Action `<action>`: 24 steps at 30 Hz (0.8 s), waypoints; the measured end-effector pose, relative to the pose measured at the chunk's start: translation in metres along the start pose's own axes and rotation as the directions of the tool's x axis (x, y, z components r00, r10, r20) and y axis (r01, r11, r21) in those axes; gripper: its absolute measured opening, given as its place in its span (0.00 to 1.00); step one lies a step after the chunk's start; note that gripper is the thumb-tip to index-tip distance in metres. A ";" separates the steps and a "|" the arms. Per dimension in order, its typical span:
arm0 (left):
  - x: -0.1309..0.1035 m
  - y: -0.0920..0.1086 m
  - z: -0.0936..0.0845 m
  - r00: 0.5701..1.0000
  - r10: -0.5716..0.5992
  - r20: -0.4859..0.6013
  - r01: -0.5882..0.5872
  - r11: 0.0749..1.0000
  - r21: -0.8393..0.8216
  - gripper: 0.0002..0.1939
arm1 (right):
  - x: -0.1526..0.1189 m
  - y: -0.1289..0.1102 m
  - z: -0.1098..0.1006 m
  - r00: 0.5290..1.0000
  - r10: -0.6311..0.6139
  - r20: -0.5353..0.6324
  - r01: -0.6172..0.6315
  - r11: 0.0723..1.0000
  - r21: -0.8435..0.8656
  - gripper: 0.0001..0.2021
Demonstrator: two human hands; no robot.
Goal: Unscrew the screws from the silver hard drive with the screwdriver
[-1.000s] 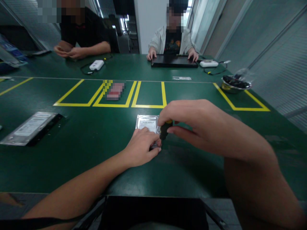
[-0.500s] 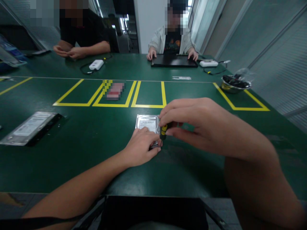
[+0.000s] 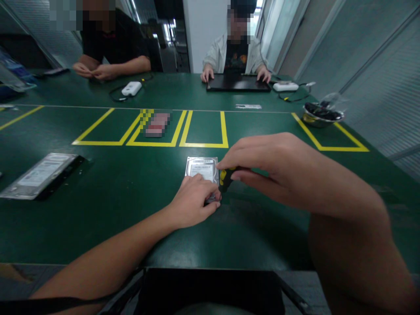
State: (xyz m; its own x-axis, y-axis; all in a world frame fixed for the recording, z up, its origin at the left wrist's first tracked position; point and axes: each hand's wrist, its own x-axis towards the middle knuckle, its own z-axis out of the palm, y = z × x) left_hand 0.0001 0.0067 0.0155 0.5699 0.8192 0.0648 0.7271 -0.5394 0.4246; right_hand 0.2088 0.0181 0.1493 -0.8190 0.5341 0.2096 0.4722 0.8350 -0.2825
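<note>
Holding the hard drive (image 3: 201,167) flat on the tabletop (image 3: 141,183), straight ahead at twelve o'clock, with the left hand (image 3: 196,196) closed over its six-o'clock end. Gripping a screwdriver (image 3: 226,177) in the right hand (image 3: 275,162) at the hard drive's four-o'clock side. For handling: probably stiff, dense for its size, slick-cased, easily harmed by knocks; best taken by the long edges.

Soft shadow darkens the dimly lit table (image 3: 141,175).
</note>
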 end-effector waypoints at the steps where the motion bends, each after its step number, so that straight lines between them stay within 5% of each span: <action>1: 0.000 0.000 0.000 1.000 0.001 -0.004 -0.001 1.000 0.001 0.06 | 0.000 -0.001 0.000 1.000 0.018 -0.002 -0.018 1.000 -0.016 0.10; 24: 0.000 0.000 0.001 1.000 0.009 -0.013 -0.009 1.000 0.023 0.07 | 0.005 -0.002 0.007 0.998 -0.007 -0.062 0.006 1.000 -0.010 0.05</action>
State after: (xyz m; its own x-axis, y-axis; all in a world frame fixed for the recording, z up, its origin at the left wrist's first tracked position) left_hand 0.0003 0.0068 0.0141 0.5718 0.8165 0.0803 0.7306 -0.5513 0.4028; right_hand 0.2011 0.0183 0.1440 -0.8004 0.5354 0.2696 0.4703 0.8397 -0.2713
